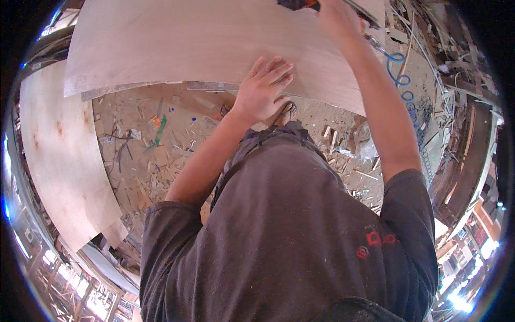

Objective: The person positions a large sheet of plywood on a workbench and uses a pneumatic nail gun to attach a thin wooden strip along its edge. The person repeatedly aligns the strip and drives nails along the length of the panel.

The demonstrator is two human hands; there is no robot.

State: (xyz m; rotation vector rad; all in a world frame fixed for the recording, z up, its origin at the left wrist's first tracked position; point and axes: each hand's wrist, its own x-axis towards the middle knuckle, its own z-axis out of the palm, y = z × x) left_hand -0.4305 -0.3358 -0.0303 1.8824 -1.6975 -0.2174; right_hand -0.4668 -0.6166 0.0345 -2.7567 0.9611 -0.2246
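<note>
A person in a dark T-shirt (284, 225) with a small red print on the chest stands over a large, pale plywood sheet (177, 43), seen from the head looking down. The sheet spans the top of the view, its near edge curving in front of the person's body. The left hand (264, 88) is palm down with fingers loosely spread, at the middle of that near edge; it appears to rest on the sheet, the thumb reaching toward the body. The right hand (341, 24) is farther forward, at the upper rim of the view, its fingers curled around a black-and-orange hand tool (298, 4) that is mostly cut off. A blue coiled hose (398, 57) begins just beside this hand and trails down the right side. At far left lies a second pale plywood sheet (64, 155), with brown stains. Below, a sandalled foot (288, 111) shows on the dusty floor, among scattered wood scraps (153, 185) and a bright green strip (161, 131).
</note>
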